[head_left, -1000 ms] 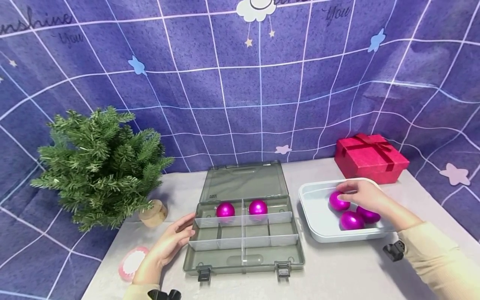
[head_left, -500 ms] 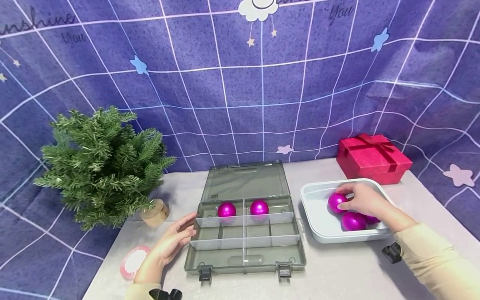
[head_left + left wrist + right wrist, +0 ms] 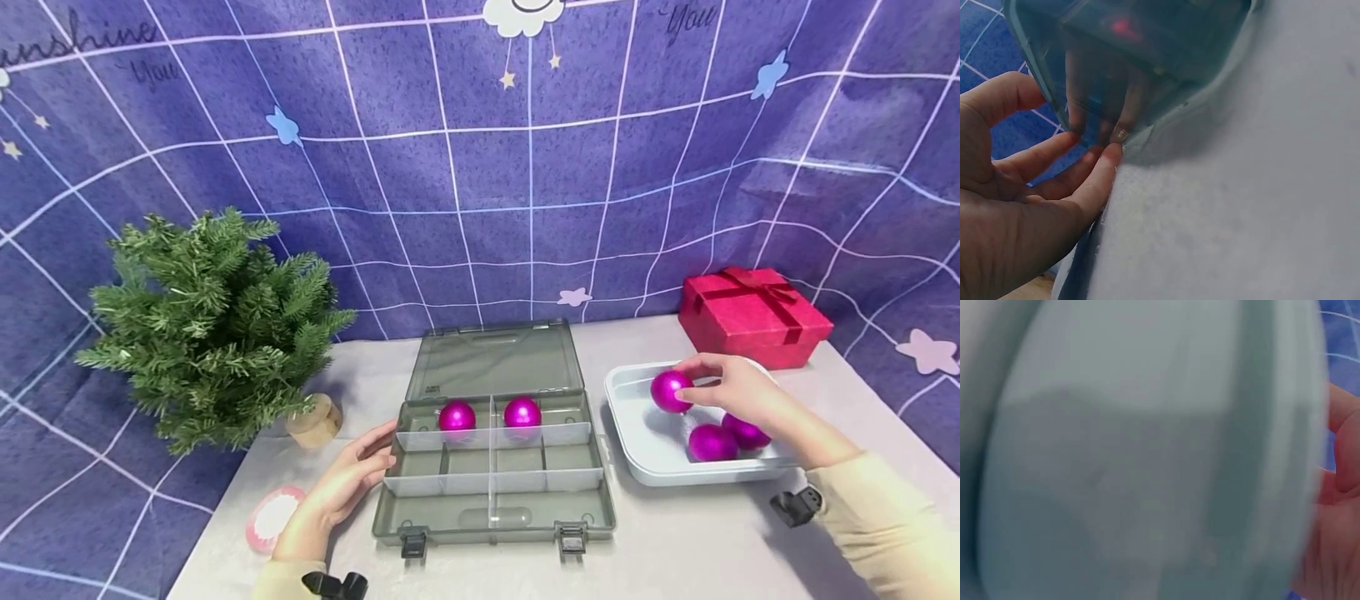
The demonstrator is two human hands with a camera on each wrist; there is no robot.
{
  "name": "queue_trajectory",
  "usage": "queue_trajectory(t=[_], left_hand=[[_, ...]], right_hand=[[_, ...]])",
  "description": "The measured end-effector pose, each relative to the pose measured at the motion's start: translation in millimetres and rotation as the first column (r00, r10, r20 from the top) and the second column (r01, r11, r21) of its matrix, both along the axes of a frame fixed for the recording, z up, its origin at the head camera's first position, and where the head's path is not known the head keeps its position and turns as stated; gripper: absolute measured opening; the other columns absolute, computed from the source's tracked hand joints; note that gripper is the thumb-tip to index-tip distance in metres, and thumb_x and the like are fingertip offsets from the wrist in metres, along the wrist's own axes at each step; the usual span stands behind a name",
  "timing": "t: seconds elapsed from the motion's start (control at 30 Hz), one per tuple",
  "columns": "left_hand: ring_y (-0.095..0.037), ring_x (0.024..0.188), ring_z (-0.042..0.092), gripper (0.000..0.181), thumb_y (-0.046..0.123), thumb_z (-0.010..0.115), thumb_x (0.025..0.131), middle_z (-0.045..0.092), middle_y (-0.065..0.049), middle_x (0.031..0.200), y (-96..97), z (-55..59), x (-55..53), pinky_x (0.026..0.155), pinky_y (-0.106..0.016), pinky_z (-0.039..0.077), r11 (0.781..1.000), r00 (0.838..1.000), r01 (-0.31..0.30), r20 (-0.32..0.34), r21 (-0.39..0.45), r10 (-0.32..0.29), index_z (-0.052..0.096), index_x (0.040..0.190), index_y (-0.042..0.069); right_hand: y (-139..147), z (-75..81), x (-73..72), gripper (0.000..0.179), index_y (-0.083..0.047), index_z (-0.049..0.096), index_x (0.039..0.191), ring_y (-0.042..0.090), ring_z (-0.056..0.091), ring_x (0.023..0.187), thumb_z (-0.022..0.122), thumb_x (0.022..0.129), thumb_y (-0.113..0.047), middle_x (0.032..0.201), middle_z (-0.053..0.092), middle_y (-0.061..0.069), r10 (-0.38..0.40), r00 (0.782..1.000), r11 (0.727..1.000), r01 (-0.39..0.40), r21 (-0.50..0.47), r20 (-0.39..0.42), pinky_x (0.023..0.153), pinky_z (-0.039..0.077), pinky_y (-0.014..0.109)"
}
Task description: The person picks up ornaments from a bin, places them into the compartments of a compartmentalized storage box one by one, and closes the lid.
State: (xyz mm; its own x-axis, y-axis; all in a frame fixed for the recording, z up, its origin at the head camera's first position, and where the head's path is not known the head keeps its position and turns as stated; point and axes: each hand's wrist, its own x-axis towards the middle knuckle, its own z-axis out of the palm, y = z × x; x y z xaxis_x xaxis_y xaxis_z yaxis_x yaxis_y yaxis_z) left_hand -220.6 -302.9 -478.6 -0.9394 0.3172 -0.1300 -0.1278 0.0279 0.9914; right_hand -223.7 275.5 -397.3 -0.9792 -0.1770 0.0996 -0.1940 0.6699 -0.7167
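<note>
- pink ball (image 3: 670, 392), one, pinched by right hand (image 3: 735, 396) over one white tub (image 3: 652, 435)
- two more balls (image 3: 712, 442) in that tub
- two other balls (image 3: 457, 417) in the back row of one grey case (image 3: 431, 508)
- left hand (image 3: 341, 487), fingers loose, touching the case

Left hand (image 3: 348, 479), fingers (image 3: 1095, 190) relaxed, right hand (image 3: 738, 394) pinching

The balls (image 3: 670, 392) are showing shiny magenta. The case (image 3: 552, 507) is looking smoky grey-green. The tray (image 3: 651, 437) is appearing pale blue. The box (image 3: 738, 332) is showing red, its ribbon (image 3: 792, 333) darker red. The cloth (image 3: 483, 187) is bearing white and light-blue grid lines on purple-blue, with blue and pink stars (image 3: 928, 352). The tree (image 3: 217, 333) is showing green, the sleeves (image 3: 877, 508) cream, the worktop (image 3: 675, 542) whitish.
</note>
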Motion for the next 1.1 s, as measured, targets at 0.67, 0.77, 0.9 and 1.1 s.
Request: queue_trajectory(t=[0.67, 0.77, 0.9, 1.1], left_hand=[[-0.017, 0.124, 0.054, 0.072, -0.003, 0.056, 0.095, 0.028, -0.031, 0.158, -1.2, -1.9, 1.1, 0.1, -0.029, 0.05, 1.0, 1.0, -0.007, 0.01, 0.022, 0.006, 0.023, 0.159, -0.004], [-0.017, 0.123, 0.054, 0.072, -0.004, 0.056, 0.094, 0.029, -0.031, 0.158, -0.2, -0.3, 0.5, 0.1, -0.029, 0.05, 1.0, 1.0, -0.018, 0.014, 0.021, 0.017, 0.024, 0.159, -0.004], [-0.018, 0.121, 0.055, 0.072, -0.004, 0.056, 0.094, 0.029, -0.031, 0.158, -0.6, -0.1, 0.1, 0.099, -0.028, 0.05, 1.0, 1.0, -0.022, 0.01, 0.004, 0.022, 0.024, 0.159, -0.004], [-0.02, 0.122, 0.053, 0.072, -0.001, 0.057, 0.095, 0.03, -0.028, 0.159, -0.5, 0.7, -0.3, 0.099, -0.027, 0.049, 0.999, 0.999, -0.028, 0.014, -0.031, 0.029, 0.025, 0.16, -0.002]], right_hand=[[-97.9, 54.8, 12.8, 0.044, 0.003, 0.065, 0.129, 0.026, 0.071, 0.102, 0.078, 0.089, -0.011, 0.12, 0.07, 0.016, 0.264, 0.963, 0.912, -0.269, -0.309, -0.06, 0.086, 0.057, 0.028], [-121.3, 54.1, 11.1, 0.044, 0.002, 0.065, 0.129, 0.026, 0.071, 0.102, 0.078, 0.089, -0.011, 0.12, 0.07, 0.016, 0.306, 0.951, 0.89, -0.302, -0.341, -0.044, 0.087, 0.057, 0.03], [-156.6, 52.3, 9.9, 0.041, -0.003, 0.067, 0.126, 0.027, 0.069, 0.103, 0.079, 0.088, -0.011, 0.118, 0.07, 0.012, 0.357, 0.934, 0.87, -0.346, -0.351, -0.035, 0.09, 0.056, 0.038], [-205.2, 44.2, 8.8, 0.037, -0.008, 0.071, 0.119, 0.022, 0.07, 0.101, 0.082, 0.085, -0.013, 0.112, 0.072, 0.005, 0.447, 0.895, 0.838, -0.422, -0.346, -0.011, 0.093, 0.055, 0.041]])
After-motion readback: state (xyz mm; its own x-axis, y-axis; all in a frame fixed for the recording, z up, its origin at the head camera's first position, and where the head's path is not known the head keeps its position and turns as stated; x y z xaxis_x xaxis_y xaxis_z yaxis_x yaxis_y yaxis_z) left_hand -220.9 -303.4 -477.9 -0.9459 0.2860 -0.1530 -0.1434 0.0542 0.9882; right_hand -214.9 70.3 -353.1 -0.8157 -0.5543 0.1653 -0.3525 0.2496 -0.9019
